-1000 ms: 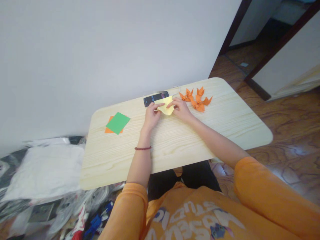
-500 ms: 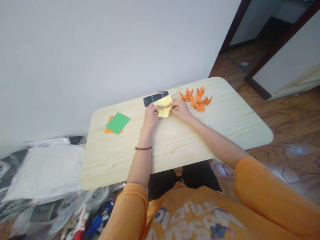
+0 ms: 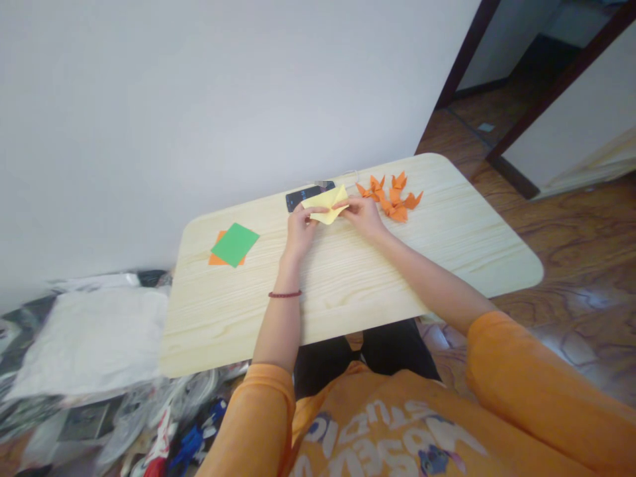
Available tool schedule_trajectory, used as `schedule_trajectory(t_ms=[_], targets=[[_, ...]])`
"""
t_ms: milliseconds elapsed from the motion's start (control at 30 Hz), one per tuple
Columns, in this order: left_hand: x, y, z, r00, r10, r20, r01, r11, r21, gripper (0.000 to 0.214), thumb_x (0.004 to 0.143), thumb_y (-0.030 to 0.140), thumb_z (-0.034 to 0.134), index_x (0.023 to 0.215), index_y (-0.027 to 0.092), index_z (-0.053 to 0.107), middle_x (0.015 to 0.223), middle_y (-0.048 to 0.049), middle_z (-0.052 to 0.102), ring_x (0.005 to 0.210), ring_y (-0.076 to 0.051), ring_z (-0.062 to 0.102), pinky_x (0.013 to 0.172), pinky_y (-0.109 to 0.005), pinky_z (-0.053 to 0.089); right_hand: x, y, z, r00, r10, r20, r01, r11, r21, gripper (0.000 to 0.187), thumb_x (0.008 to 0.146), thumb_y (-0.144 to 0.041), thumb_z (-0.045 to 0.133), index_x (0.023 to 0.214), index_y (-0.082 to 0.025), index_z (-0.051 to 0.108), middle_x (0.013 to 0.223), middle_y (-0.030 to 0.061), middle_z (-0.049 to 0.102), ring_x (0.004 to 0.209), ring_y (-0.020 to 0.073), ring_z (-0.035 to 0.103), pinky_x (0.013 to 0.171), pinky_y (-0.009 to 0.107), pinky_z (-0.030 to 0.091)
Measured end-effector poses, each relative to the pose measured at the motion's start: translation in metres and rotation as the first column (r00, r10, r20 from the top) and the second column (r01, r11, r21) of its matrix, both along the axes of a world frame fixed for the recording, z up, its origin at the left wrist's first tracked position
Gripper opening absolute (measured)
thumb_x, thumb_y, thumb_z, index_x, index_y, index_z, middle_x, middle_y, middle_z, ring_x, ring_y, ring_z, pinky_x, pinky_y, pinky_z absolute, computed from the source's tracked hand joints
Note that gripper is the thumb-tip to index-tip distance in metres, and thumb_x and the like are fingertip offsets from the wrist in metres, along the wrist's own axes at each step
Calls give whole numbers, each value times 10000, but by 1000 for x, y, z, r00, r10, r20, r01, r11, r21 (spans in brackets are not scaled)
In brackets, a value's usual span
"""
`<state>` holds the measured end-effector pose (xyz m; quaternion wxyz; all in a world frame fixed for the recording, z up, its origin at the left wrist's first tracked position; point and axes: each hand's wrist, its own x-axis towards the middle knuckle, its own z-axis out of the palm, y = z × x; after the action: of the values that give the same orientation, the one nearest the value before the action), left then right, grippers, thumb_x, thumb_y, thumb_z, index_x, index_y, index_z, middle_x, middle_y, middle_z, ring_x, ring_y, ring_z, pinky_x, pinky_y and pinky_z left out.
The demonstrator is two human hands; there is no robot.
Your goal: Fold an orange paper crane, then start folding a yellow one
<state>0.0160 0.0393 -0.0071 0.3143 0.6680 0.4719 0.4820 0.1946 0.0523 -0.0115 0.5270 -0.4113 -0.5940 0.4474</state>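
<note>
Both my hands pinch a folded sheet of yellow origami paper point(image 3: 325, 204) just above the pale wooden table point(image 3: 447, 258). My left hand point(image 3: 301, 232) holds its left side, and my right hand point(image 3: 362, 217) holds its right corner. The paper partly covers a black smartphone point(image 3: 303, 197) and hides its right end. To the right of my right hand lie several orange origami cranes point(image 3: 390, 200). Left of my left hand, a green paper square point(image 3: 235, 244) rests on an orange paper square point(image 3: 216, 260).
A thin white cable point(image 3: 350, 175) lies behind the phone at the table's far edge. A white wall point(image 3: 199, 99) runs along the table's far side. A white bag point(image 3: 89, 344) and mixed clutter lie low on the left. Wooden floor point(image 3: 571, 245) spreads right.
The yellow paper has changed shape, flattening into a wider, pointed fold that extends farther right and over the phone. My right hand has shifted slightly up and right.
</note>
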Motion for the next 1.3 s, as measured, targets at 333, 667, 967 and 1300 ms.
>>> schedule_trajectory(t_ms=[333,667,967,1300], targets=[[1,6,-7,979,-5,204,32,991,-128,131,672,207,745,790,173,702,903,-37,673,832,-149,631,762,-278,508,0,-1,10,990,28,-141,-58,975,-214,210,566,-269,818,701,-169,693,671,32,700,670,168,652,747,349,573],[2,3,-2,983,-22,182,48,989,-141,37,741,140,661,764,167,650,818,-8,618,728,-112,598,712,-252,497,1,2,5,990,46,-131,-70,980,-186,148,623,-250,781,688,-156,687,665,33,689,641,150,638,727,320,556],[1,0,-3,998,-54,-33,52,998,-45,285,662,-4,544,805,174,714,900,-34,671,854,-147,613,766,-264,476,5,4,-4,995,93,29,-95,994,53,143,569,-299,789,609,-183,716,785,43,702,756,167,646,717,291,521],[2,1,-4,986,-12,-164,24,997,73,379,669,0,591,986,192,673,989,-48,684,864,-148,611,680,-229,504,5,2,-6,975,28,219,-68,982,176,231,619,-65,592,739,-175,757,873,59,691,786,170,634,688,282,490]])
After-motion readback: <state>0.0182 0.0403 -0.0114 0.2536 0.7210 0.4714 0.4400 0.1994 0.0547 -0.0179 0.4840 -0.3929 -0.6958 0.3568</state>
